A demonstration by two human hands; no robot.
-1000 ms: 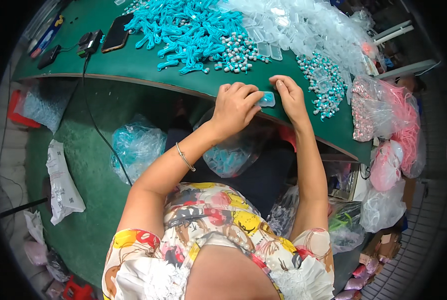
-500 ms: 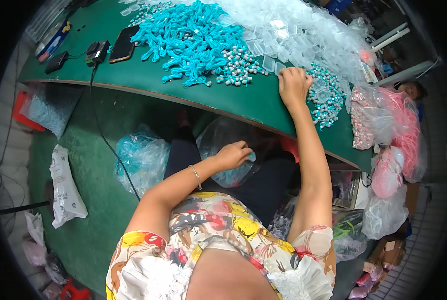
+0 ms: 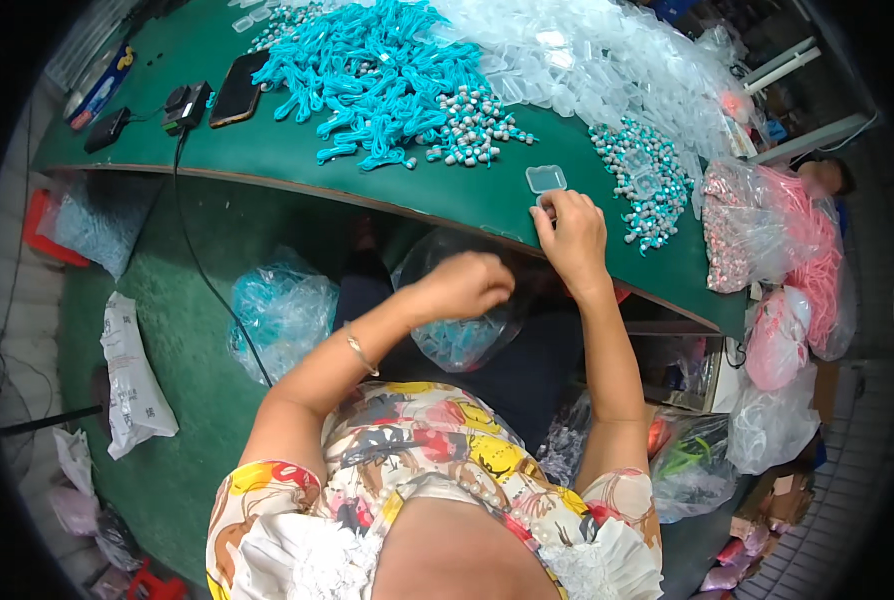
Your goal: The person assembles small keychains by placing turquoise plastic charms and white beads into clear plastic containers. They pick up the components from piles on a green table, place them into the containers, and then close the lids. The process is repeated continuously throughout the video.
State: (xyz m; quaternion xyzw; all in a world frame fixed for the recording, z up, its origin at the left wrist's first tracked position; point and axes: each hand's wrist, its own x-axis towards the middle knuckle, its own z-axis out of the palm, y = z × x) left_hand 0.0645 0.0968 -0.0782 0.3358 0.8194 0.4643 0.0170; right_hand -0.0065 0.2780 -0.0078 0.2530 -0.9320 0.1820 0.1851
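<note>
Green counter (image 3: 277, 150) now has a clear box (image 3: 545, 179) out, right hand (image 3: 574, 235) pinching its near end; left hand (image 3: 461, 286) curled, can't tell if empty

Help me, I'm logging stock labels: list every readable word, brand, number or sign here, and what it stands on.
White bag on the floor: dark printed marks, too small and blurred to quote.
Phone: dark screen, no text visible.
Clear case at the right hand: no lettering visible.
I can make out no other text.
</note>
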